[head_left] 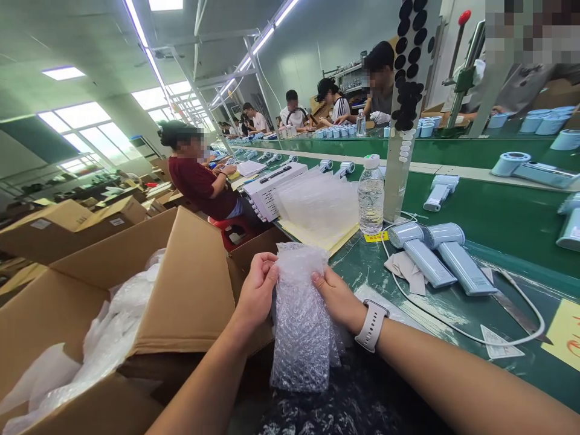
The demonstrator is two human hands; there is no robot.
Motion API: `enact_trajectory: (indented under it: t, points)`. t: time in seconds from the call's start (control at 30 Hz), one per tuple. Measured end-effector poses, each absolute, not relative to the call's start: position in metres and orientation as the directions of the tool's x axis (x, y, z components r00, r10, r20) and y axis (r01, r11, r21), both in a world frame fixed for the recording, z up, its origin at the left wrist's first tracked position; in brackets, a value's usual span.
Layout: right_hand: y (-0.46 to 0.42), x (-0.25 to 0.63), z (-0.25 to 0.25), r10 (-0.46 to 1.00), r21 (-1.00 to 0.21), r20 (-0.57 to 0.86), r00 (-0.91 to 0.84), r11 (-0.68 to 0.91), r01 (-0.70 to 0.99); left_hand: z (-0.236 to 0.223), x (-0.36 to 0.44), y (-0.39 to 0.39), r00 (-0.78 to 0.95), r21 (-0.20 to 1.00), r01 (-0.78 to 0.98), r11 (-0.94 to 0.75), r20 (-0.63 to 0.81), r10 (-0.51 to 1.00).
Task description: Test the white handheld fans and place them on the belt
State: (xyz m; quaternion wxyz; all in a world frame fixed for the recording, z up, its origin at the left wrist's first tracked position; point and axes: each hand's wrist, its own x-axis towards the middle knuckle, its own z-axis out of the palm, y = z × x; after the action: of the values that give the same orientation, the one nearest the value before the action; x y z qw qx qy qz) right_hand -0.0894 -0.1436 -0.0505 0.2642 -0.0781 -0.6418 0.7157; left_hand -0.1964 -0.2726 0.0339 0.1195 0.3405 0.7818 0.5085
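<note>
Left hand [257, 290] and right hand [336, 297] pinch the bubble wrap bag [299, 326] at six o'clock with bent fingers; two blue devices [441, 254] lie unwrapped at three o'clock.

The left arm [199, 380] and right arm [457, 374] stretch forward, the left hand [256, 290] and right hand [338, 299] raised with palms facing each other, fingers [265, 264] curled, a narrow gap between them.
</note>
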Motion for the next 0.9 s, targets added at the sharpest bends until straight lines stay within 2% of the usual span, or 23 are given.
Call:
enact_trajectory:
  t: [0.2, 0.47, 0.57, 0.67, 0.8, 0.9]
  points:
    - [-0.147, -0.087, -0.046, 0.449, -0.964, 0.222, -0.866, -0.031, -0.263, 0.044, -0.189, -0.272, -0.695, 0.627, 0.655, 0.422, 0.278, 0.663]
    - [-0.149, -0.087, -0.044, 0.376, -0.963, 0.201, -0.904, -0.095, -0.253, 0.047, -0.211, -0.274, -0.741, 0.600, 0.647, 0.471, 0.347, 0.575]
    - [-0.150, -0.087, -0.041, 0.399, -0.955, 0.182, -0.899, -0.144, -0.257, 0.032, -0.215, -0.269, -0.816, 0.776, 0.515, 0.364, 0.315, 0.485]
    - [-0.147, -0.086, -0.037, 0.474, -0.943, 0.168, -0.864, -0.179, -0.282, 0.016, -0.210, -0.267, -0.848, 0.944, 0.287, 0.166, 0.170, 0.502]
    - [-0.144, -0.085, -0.031, 0.466, -0.899, 0.157, -0.871, -0.299, -0.322, 0.010, -0.196, -0.269, -0.711, 0.988, -0.013, 0.154, -0.117, 0.694]
    - [-0.144, -0.086, -0.030, 0.465, -0.867, 0.143, -0.874, -0.366, -0.337, 0.013, -0.190, -0.268, -0.703, 0.981, -0.114, 0.160, -0.193, 0.685]
